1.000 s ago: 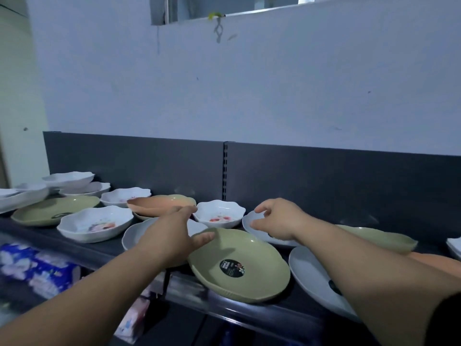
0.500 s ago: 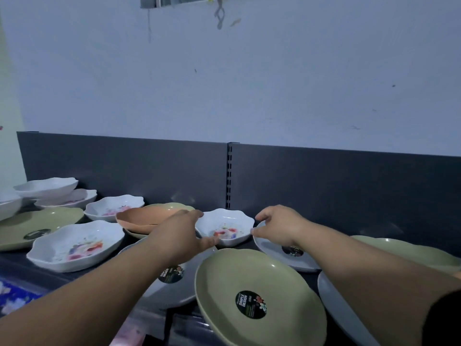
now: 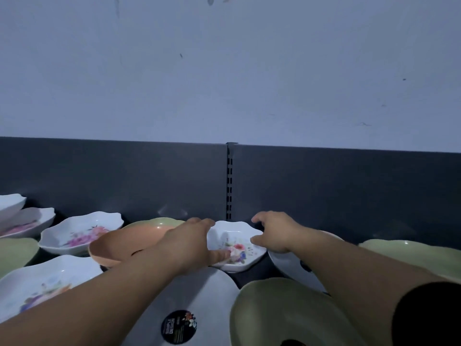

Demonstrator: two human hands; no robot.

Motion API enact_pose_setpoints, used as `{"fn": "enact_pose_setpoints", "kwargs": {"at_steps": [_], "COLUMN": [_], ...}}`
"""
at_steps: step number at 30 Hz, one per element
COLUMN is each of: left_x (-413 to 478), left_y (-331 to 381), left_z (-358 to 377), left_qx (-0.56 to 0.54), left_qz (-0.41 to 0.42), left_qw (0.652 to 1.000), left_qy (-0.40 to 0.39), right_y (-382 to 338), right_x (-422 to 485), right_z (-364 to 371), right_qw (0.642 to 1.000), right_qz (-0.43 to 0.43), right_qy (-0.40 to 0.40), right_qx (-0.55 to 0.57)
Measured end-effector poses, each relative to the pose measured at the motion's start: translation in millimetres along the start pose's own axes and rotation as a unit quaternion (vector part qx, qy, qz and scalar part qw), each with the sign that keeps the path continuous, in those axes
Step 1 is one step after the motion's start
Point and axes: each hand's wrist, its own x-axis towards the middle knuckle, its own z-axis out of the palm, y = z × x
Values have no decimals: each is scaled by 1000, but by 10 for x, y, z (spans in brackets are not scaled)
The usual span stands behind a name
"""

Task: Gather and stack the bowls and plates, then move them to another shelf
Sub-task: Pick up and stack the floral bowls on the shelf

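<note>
Step in hand, my read: gather phase, picking up the small floral bowl (image 3: 239, 242) at frame centre. It sits on the shelf (image 3: 247, 279), just in front of the dark back panel (image 3: 124, 176).

- Left hand (image 3: 192, 245) grips the bowl's left rim, thumb lying inside, fingers over the far edge.
- Right hand (image 3: 274, 233) is half-curled at the right rim with the thumb at the edge. Can't tell if it has actually clamped.
- Bowl looks flat on the shelf, not lifted.
- Other dishes are spread out:
  - orange bowl (image 3: 119, 245) just left, partly behind the left forearm
  - second floral bowl (image 3: 79, 233) centre left
  - white plate (image 3: 199, 295) with a black sticker, bottom centre
  - green plate (image 3: 274, 315) bottom right

Next move, likely: lift straight up, since neighbouring rims are close and the scalloped edge could catch. Then nest it in the second floral bowl. The move to the other shelf looks far off.
</note>
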Motion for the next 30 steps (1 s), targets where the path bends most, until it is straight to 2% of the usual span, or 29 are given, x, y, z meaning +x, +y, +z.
{"fn": "enact_pose_setpoints", "kwargs": {"at_steps": [4, 9, 16, 20, 26, 30], "left_x": [128, 166, 178, 167, 126, 33], "left_y": [-89, -127, -146, -154, -154, -132], "left_z": [66, 138, 135, 119, 56, -22], "left_qx": [-4, 3, -2, -10, -42, -84], "left_qz": [19, 22, 19, 20, 38, 72], "left_qw": [1000, 999, 999, 999, 998, 993], "left_qy": [-10, -24, -31, -30, -4, 46], "right_y": [-5, -8, -27, -39, -54, -41], "right_x": [149, 318, 332, 259, 60, -100], "right_z": [67, 153, 138, 101, -3, -115], "right_qw": [1000, 999, 994, 990, 982, 972], "right_qz": [16, 34, 63, 70, 65, 68], "right_qy": [-18, -5, 82, 101, 133, 167], "right_qx": [-18, -39, 32, 69, 115, 148]}}
